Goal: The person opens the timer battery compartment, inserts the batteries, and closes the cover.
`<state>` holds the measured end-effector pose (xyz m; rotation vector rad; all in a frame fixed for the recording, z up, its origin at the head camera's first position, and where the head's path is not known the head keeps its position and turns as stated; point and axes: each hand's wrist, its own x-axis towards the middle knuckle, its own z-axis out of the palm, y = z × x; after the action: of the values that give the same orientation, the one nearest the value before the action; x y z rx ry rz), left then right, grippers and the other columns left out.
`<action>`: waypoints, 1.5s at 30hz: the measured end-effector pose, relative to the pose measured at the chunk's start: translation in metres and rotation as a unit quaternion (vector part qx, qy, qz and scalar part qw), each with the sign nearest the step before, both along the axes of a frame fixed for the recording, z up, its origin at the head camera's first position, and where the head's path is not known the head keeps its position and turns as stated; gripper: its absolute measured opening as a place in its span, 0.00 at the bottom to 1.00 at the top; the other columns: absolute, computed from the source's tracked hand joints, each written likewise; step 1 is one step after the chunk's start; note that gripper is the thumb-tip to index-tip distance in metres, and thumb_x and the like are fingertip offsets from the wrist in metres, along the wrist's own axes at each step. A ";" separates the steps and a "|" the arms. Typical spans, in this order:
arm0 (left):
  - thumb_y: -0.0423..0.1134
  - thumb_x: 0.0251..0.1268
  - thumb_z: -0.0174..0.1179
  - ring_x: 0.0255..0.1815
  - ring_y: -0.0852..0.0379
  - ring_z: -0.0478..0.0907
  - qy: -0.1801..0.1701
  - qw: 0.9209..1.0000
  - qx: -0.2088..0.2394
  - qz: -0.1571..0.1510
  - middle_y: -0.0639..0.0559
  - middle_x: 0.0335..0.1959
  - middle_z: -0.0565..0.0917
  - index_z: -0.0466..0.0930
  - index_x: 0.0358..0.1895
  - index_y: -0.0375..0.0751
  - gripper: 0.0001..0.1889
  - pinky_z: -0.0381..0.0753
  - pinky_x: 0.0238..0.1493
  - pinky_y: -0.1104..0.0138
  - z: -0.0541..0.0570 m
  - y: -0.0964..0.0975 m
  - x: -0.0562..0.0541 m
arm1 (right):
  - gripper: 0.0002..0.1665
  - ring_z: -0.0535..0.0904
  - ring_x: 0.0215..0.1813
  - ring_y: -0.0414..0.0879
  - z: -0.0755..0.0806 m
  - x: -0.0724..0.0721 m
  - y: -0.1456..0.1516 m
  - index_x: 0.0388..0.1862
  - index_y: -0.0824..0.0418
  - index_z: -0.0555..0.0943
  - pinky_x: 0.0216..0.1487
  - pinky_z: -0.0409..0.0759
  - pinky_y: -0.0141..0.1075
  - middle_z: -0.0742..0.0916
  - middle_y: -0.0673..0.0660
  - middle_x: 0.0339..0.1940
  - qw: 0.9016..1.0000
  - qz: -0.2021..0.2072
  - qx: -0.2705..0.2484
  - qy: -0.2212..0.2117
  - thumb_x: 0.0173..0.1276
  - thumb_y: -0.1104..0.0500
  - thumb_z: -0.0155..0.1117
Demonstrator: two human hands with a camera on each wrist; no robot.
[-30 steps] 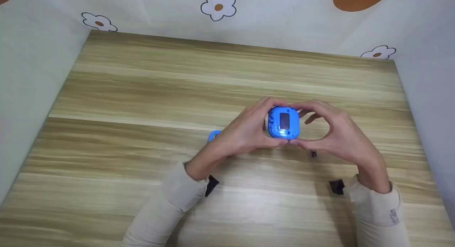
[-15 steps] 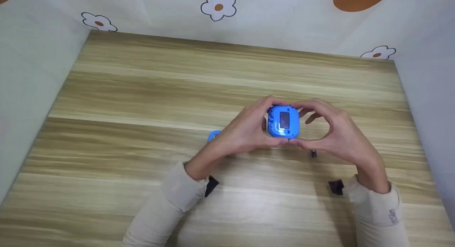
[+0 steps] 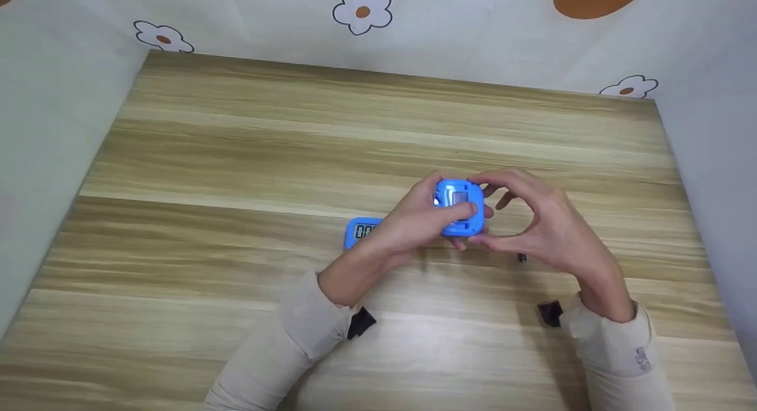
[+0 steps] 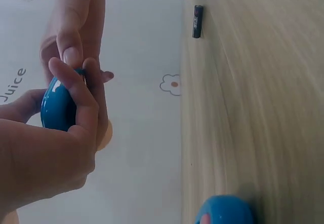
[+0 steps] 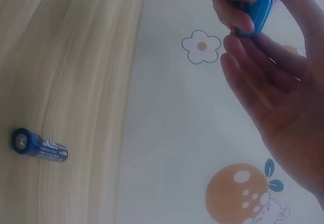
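Note:
A blue rounded-square timer-like device (image 3: 459, 196) is held above the table, its back with a pale rectangular patch facing up. My left hand (image 3: 414, 222) grips it from the left, thumb across the back and fingers curled beneath. My right hand (image 3: 544, 216) pinches its right side between thumb and forefinger, its other fingers apart from the device. In the left wrist view, the device (image 4: 58, 105) shows edge-on between both hands. Partly behind my left wrist, a second blue digital timer (image 3: 361, 230) lies display up, with zeros visible.
A small dark blue battery (image 5: 40, 146) lies on the wood-grain table (image 3: 236, 162), below my right hand in the head view. Pale walls with flower prints (image 3: 362, 11) border the table at the back and sides. Black pieces (image 3: 362, 323) show by both cuffs.
My left thumb has moved from the device's lower edge onto its back. The device and both hands have shifted slightly left, and more of the second timer's display shows.

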<state>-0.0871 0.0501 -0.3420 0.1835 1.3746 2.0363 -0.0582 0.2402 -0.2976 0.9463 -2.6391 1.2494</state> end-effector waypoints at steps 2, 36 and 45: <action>0.29 0.66 0.60 0.37 0.44 0.85 -0.009 1.000 0.029 0.006 0.35 0.44 0.84 0.62 0.54 0.36 0.19 0.80 0.23 0.67 -0.002 0.002 0.001 | 0.40 0.80 0.49 0.48 -0.001 0.000 0.000 0.58 0.69 0.78 0.44 0.80 0.35 0.84 0.57 0.55 1.000 -0.001 0.000 0.002 0.43 0.71 0.82; 0.19 0.51 0.68 0.55 0.49 0.76 0.125 0.991 0.051 -0.022 0.46 0.62 0.67 0.53 0.69 0.48 0.45 0.80 0.51 0.58 -0.001 -0.003 -0.003 | 0.33 0.82 0.46 0.46 0.005 -0.002 0.022 0.52 0.70 0.82 0.40 0.79 0.31 0.87 0.59 0.47 0.997 -0.061 -0.040 0.030 0.42 0.76 0.79; 0.30 0.52 0.74 0.53 0.56 0.76 0.321 0.937 -0.118 0.074 0.48 0.57 0.75 0.60 0.65 0.49 0.40 0.79 0.51 0.65 -0.004 -0.008 -0.011 | 0.30 0.75 0.55 0.43 -0.051 -0.023 0.050 0.52 0.55 0.83 0.54 0.77 0.42 0.82 0.46 0.52 0.982 -0.050 0.176 -0.048 0.51 0.47 0.80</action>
<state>-0.0978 0.0421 -0.3465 0.7063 2.0686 1.9897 -0.0808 0.2905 -0.3488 0.7938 -3.0060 0.8437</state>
